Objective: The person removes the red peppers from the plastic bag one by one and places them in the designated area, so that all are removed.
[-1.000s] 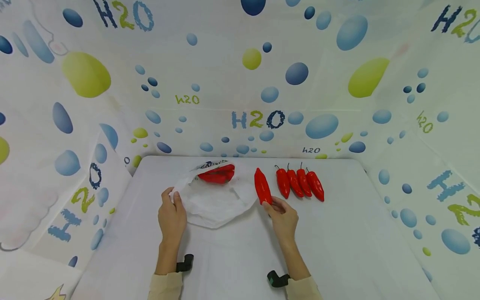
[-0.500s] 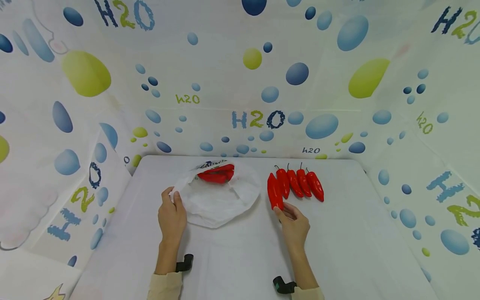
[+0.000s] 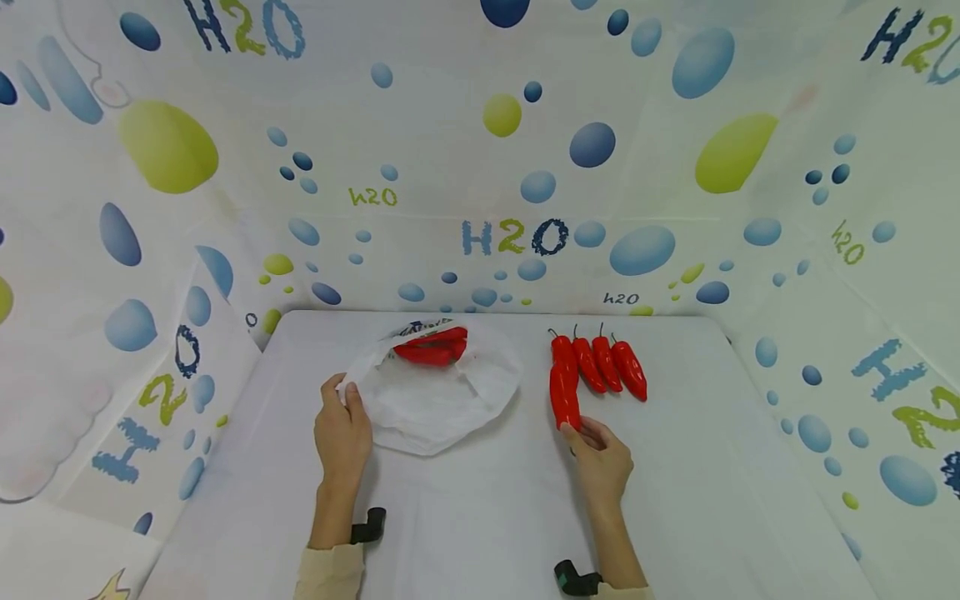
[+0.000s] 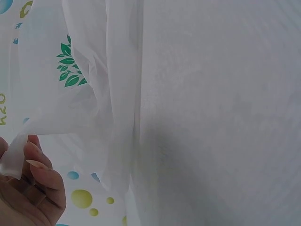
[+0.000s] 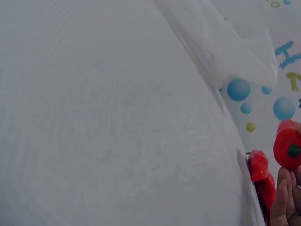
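In the head view my left hand [image 3: 343,433] pinches the left edge of a white plastic bag [image 3: 438,412], whose mouth gapes toward me. Red peppers [image 3: 432,347] show inside it, toward the back. My right hand [image 3: 603,467] grips a red chili pepper [image 3: 564,402] by its stem end, tip pointing away from me. This pepper overlaps the leftmost one of a row of red chili peppers [image 3: 628,369] on the table. The right wrist view shows the held pepper's green stem [image 5: 294,150] near the fingers. A green leaf print [image 4: 70,66] marks the bag in the left wrist view.
A white cloth covers the table [image 3: 480,517]. Behind it and along both sides stands a white curtain [image 3: 420,150] with blue and green drops and lettering. A black wrist mount [image 3: 369,527] sits on the left forearm, another [image 3: 576,578] on the right.
My right hand has carried the chili pepper from the bag's right edge rightward and nearer to me, up to the row of peppers. The left hand keeps its hold on the bag.
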A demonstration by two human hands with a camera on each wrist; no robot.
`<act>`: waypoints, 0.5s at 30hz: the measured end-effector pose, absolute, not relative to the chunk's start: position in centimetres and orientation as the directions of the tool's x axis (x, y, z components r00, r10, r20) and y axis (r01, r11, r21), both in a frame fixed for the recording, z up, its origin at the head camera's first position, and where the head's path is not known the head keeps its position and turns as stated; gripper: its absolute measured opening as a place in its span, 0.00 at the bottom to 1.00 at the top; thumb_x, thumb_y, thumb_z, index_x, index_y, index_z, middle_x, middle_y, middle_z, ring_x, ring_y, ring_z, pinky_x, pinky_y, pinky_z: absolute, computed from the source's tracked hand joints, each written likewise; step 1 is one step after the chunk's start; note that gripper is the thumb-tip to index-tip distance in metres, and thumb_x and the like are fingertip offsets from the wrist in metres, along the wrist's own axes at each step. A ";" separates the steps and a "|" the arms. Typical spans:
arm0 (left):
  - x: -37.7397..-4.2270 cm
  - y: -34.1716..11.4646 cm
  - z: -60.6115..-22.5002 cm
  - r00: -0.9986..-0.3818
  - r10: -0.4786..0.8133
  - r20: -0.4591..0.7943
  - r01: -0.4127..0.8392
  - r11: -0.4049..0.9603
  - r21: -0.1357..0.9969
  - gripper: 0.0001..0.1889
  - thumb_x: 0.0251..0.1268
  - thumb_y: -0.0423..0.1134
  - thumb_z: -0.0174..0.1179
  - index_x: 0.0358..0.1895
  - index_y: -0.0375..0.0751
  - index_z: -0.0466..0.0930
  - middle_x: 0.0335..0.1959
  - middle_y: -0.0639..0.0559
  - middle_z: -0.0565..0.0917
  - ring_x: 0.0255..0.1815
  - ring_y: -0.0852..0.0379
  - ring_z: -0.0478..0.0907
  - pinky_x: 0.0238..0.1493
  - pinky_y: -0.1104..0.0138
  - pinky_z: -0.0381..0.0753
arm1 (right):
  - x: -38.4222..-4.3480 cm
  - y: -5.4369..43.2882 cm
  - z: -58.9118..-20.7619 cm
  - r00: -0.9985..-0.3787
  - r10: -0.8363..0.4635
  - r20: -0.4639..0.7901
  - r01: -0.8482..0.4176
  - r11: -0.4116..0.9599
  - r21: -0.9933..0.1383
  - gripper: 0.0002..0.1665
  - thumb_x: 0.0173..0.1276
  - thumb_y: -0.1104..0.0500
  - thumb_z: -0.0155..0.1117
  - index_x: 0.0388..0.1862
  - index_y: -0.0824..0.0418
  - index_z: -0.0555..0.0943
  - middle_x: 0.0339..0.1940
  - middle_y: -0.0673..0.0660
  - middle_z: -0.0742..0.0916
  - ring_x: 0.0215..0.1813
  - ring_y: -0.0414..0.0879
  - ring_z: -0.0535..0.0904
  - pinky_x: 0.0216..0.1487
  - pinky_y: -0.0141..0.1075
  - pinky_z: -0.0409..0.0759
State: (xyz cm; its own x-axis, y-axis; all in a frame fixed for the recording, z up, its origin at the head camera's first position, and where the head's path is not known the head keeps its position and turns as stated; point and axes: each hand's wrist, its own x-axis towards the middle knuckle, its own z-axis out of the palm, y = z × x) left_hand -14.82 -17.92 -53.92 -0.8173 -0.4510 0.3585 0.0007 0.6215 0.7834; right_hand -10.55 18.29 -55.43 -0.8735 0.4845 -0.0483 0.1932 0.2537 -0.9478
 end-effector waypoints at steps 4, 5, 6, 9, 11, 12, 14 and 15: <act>-14.9 -18.0 -54.0 -0.818 -0.452 0.355 -0.005 0.623 0.782 0.23 0.87 0.48 0.43 0.68 0.33 0.70 0.38 0.26 0.84 0.36 0.30 0.83 0.37 0.41 0.77 | -10.1 18.7 -55.9 -0.867 0.496 -0.041 0.195 0.263 -0.945 0.27 0.68 0.46 0.77 0.58 0.60 0.87 0.49 0.59 0.90 0.48 0.52 0.86 0.39 0.26 0.82; -14.9 -18.0 -54.0 -0.819 -0.452 0.353 -0.007 0.623 0.782 0.23 0.87 0.48 0.43 0.68 0.33 0.70 0.38 0.26 0.84 0.36 0.31 0.82 0.37 0.41 0.77 | -10.1 18.8 -56.1 -0.865 0.500 -0.037 0.194 0.266 -0.944 0.27 0.67 0.46 0.77 0.58 0.61 0.87 0.49 0.59 0.90 0.48 0.52 0.86 0.39 0.26 0.82; -14.9 -18.0 -54.0 -0.820 -0.451 0.351 -0.008 0.624 0.782 0.23 0.87 0.48 0.43 0.68 0.33 0.70 0.38 0.26 0.84 0.36 0.31 0.82 0.37 0.41 0.77 | -10.0 18.9 -56.2 -0.864 0.503 -0.033 0.194 0.272 -0.943 0.27 0.67 0.46 0.77 0.58 0.61 0.87 0.49 0.59 0.90 0.47 0.52 0.86 0.38 0.26 0.82; -14.9 -18.0 -54.1 -0.822 -0.450 0.350 -0.010 0.625 0.780 0.23 0.87 0.48 0.43 0.68 0.33 0.70 0.36 0.27 0.84 0.34 0.32 0.82 0.36 0.42 0.76 | -10.0 19.2 -56.5 -0.857 0.515 -0.022 0.199 0.291 -0.936 0.26 0.67 0.46 0.77 0.57 0.62 0.87 0.48 0.59 0.91 0.47 0.52 0.87 0.38 0.26 0.82; -14.9 -17.9 -54.1 -0.822 -0.449 0.351 -0.009 0.625 0.780 0.23 0.87 0.48 0.43 0.68 0.33 0.70 0.36 0.27 0.84 0.34 0.32 0.82 0.36 0.42 0.76 | -9.9 19.3 -56.7 -0.854 0.521 -0.017 0.203 0.301 -0.932 0.26 0.67 0.47 0.77 0.56 0.62 0.87 0.48 0.59 0.91 0.46 0.52 0.87 0.37 0.25 0.81; -14.9 -17.9 -54.0 -0.821 -0.450 0.352 -0.008 0.625 0.780 0.23 0.87 0.48 0.43 0.68 0.33 0.70 0.36 0.27 0.84 0.35 0.31 0.82 0.37 0.42 0.76 | -9.9 19.4 -56.7 -0.853 0.522 -0.015 0.203 0.305 -0.930 0.26 0.67 0.47 0.77 0.56 0.62 0.87 0.48 0.59 0.91 0.46 0.52 0.87 0.37 0.25 0.81; -14.9 -17.9 -54.0 -0.820 -0.451 0.352 -0.008 0.624 0.781 0.22 0.87 0.48 0.43 0.68 0.34 0.70 0.37 0.27 0.84 0.36 0.30 0.82 0.38 0.41 0.76 | -9.9 19.5 -56.8 -0.851 0.525 -0.012 0.206 0.313 -0.927 0.25 0.68 0.48 0.77 0.56 0.63 0.87 0.48 0.60 0.91 0.46 0.53 0.87 0.37 0.25 0.81; -14.9 -17.8 -54.0 -0.820 -0.451 0.352 -0.007 0.623 0.782 0.22 0.87 0.48 0.44 0.68 0.34 0.70 0.38 0.26 0.84 0.36 0.30 0.82 0.38 0.41 0.76 | -9.8 19.5 -56.8 -0.850 0.526 -0.011 0.208 0.316 -0.926 0.25 0.68 0.49 0.77 0.56 0.63 0.87 0.48 0.60 0.91 0.46 0.53 0.87 0.37 0.25 0.81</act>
State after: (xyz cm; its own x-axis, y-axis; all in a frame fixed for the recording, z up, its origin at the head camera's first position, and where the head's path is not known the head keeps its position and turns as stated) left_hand -14.91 -17.83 -54.03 -0.8203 -0.4510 0.3517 -0.0075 0.6234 0.7819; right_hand -9.84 19.50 -56.80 -0.8502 0.5263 -0.0113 0.2078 0.3159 -0.9258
